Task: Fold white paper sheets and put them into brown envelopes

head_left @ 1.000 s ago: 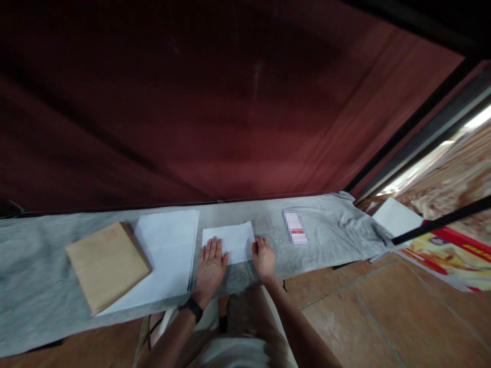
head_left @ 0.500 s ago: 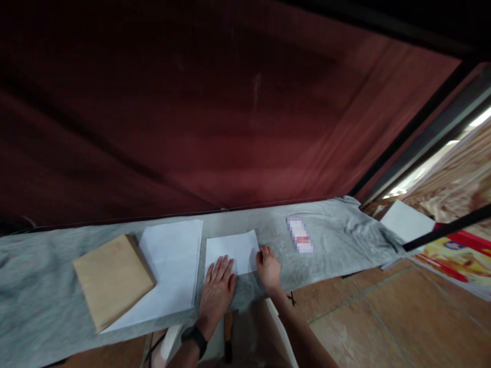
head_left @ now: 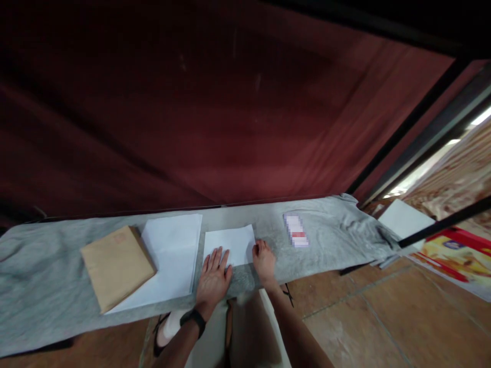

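A small white sheet of paper [head_left: 230, 240], perhaps folded, lies on the grey cloth in front of me. My left hand [head_left: 213, 278] rests flat on its lower left part, fingers stretched out. At the sheet's right edge, the curled fingers of my right hand [head_left: 264, 259] close on the paper; the fingertips are partly hidden. To the left lies a stack of larger white paper [head_left: 172, 255], with a pile of brown envelopes [head_left: 117, 266] partly on top of it. A blurred-out white and red slip [head_left: 296, 231] lies to the right of my right hand.
The grey cloth [head_left: 326, 240] covers a long, narrow surface against a dark red panel [head_left: 230, 153]. Black frame bars [head_left: 406, 128] stand at the right. Beyond the right end are a white box [head_left: 406, 220] and a red and yellow package [head_left: 460, 255] above the tiled floor [head_left: 368, 306].
The view has shifted slightly, so the cloth and things on it appear a little higher. Both hands keep their places on the sheet, with hardly any movement against it.
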